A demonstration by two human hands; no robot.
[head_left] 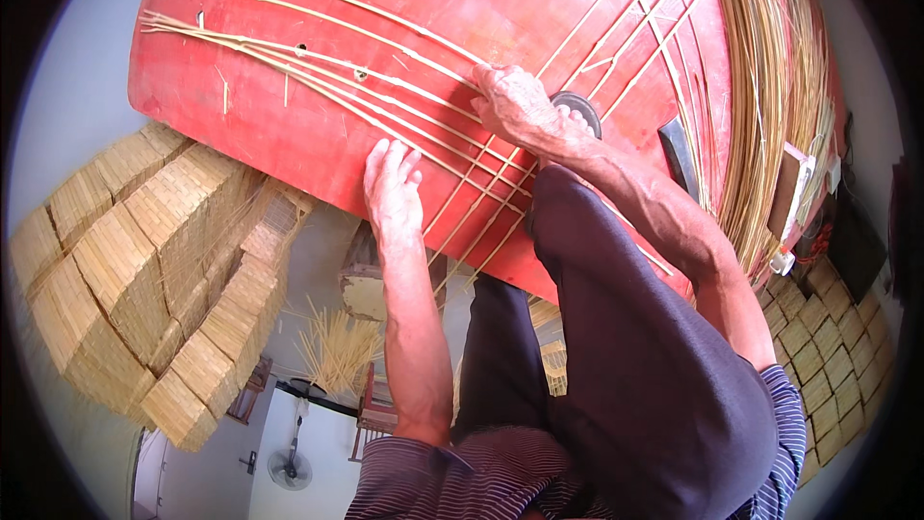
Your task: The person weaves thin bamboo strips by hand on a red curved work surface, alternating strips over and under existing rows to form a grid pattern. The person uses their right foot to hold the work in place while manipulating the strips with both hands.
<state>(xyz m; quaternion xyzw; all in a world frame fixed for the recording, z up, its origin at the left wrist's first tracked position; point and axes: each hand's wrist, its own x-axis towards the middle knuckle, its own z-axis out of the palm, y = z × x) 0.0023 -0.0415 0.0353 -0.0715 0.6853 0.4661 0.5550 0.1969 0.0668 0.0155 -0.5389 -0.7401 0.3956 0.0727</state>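
Observation:
On a red tabletop [318, 48], thin pale bamboo strips [318, 87] cross near the front edge in an open woven grid [491, 178]. My right hand [515, 106] is closed at the upper side of this grid, its fingers bent down on a long bamboo strip [385, 17] that runs off to the far left. The fingertips there are partly hidden. At the table's front edge, my left hand [393, 188] has its fingers stretched out beside the lowest strips, holding nothing that I can see. My foot in a dark sandal [577, 111] rests by the grid.
A thick bundle of long strips [760, 87] lies along the right side. A dark flat tool [680, 159] is next to it. Stacked bamboo bundles [164, 250] stand at lower left, with more stacks [828, 356] at lower right. A fan [289, 467] is below. My raised knee [577, 202] reaches the table.

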